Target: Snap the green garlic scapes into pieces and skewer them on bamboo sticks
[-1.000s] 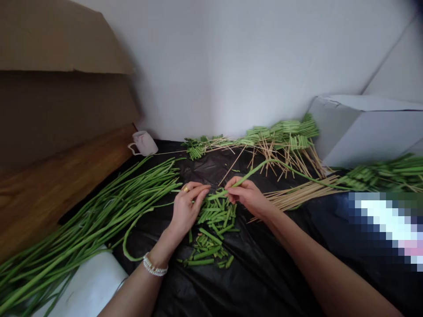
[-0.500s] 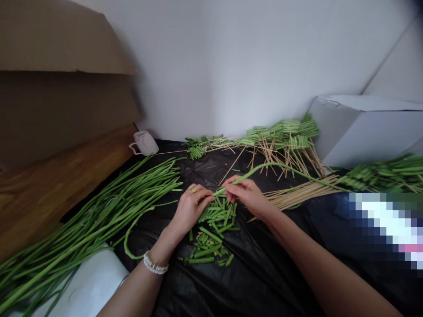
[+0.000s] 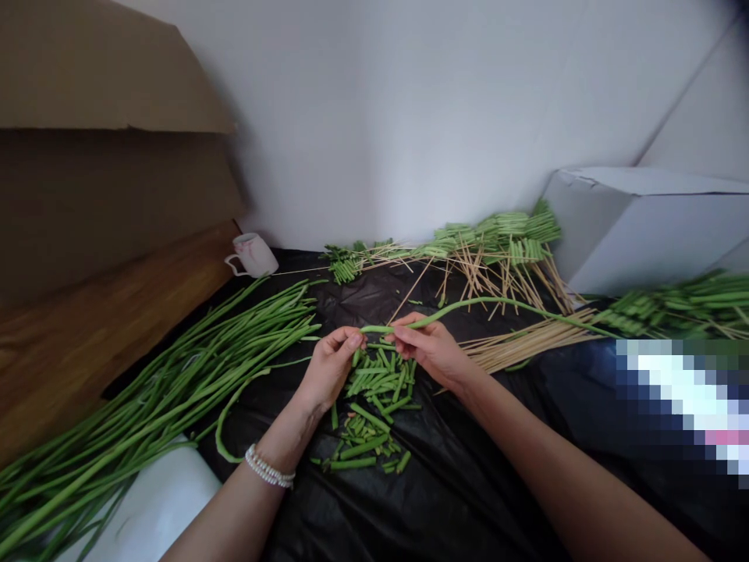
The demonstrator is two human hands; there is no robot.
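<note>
A long green garlic scape (image 3: 480,301) is stretched between my hands. My left hand (image 3: 331,367) pinches its near end, which bends down at the fingertips. A little to the right, my right hand (image 3: 430,350) grips the same scape between thumb and fingers. From there the stalk arches to the right over the bamboo skewers (image 3: 520,343). Below my hands lies a pile of short cut scape pieces (image 3: 378,378) on black plastic sheeting (image 3: 456,468).
Whole scapes (image 3: 234,375) lie in a heap at left. Skewered scape pieces (image 3: 503,230) are stacked along the wall. More green bundles (image 3: 679,304) lie at right. A white mug (image 3: 254,256), cardboard box (image 3: 111,172) and white box (image 3: 655,226) stand around the sheet.
My left hand has turned and shifted slightly left, bending the scape's end downward. The scape's arch has dropped a little. My right hand keeps its grip in nearly the same place.
</note>
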